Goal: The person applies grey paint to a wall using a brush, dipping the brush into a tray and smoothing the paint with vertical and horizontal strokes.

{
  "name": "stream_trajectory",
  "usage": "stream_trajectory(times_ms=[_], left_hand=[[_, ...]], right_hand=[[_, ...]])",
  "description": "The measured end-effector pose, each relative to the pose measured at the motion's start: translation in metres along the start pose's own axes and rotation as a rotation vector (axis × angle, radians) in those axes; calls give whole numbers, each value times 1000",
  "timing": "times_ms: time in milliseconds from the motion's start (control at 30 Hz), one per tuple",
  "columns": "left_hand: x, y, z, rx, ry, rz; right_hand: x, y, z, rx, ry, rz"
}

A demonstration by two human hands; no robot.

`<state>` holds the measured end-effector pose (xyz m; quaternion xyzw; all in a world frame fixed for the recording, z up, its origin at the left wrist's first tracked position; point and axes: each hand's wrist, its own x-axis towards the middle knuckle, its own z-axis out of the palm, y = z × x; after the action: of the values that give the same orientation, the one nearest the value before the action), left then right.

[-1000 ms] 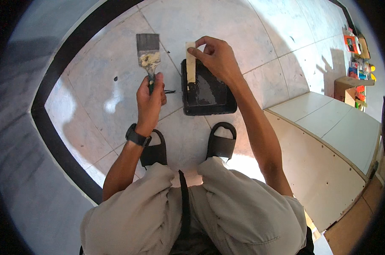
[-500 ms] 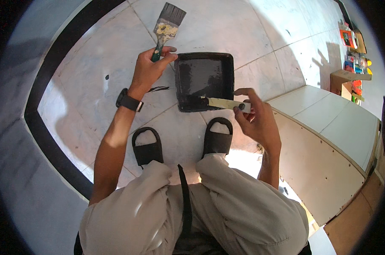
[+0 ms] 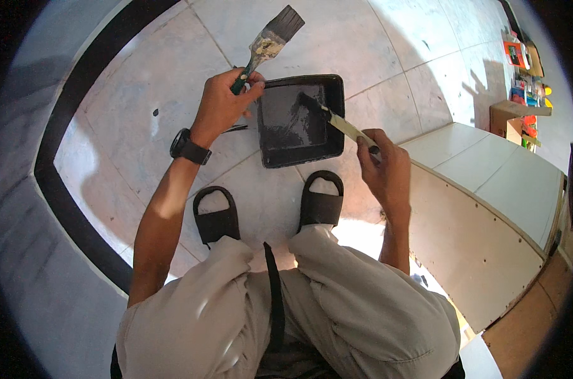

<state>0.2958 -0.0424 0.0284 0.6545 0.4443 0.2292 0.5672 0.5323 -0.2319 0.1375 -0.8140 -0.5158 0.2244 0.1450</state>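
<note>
My left hand [image 3: 231, 100] is closed round the green handle of a wide paintbrush [image 3: 268, 45]. Its dark bristles point up and away, and dried yellowish paint covers its ferrule. Between the fingers of my right hand [image 3: 385, 165] is a slimmer paintbrush [image 3: 344, 127] with a pale yellow-green handle. That brush's blackened tip rests in the dark grey paint inside a black rectangular tray [image 3: 304, 160]. The tray lies on the floor in front of my feet, with my left fingers close to its left rim.
Black paint smears mark the pale tiled floor [image 3: 191, 107]. My sandals [image 3: 215, 222] stand just nearer than the tray. A low white tiled platform [image 3: 488, 165] occupies the right side. Beyond it are a cardboard box [image 3: 502, 120] and several colourful containers. A black-edged wall curves along the left.
The slimmer brush has swung from the tray's near edge toward its far middle, streaking the paint. In my left hand, the wide brush has tilted further right.
</note>
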Motion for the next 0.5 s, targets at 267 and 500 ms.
stream_trajectory(times_ms=[267,500], left_hand=[[-32,9,3,-140,134,28],[-45,21,14,-117,220,53]], right_hand=[[-35,14,11,180,-111,128],[-25,2,33,331,13,91]])
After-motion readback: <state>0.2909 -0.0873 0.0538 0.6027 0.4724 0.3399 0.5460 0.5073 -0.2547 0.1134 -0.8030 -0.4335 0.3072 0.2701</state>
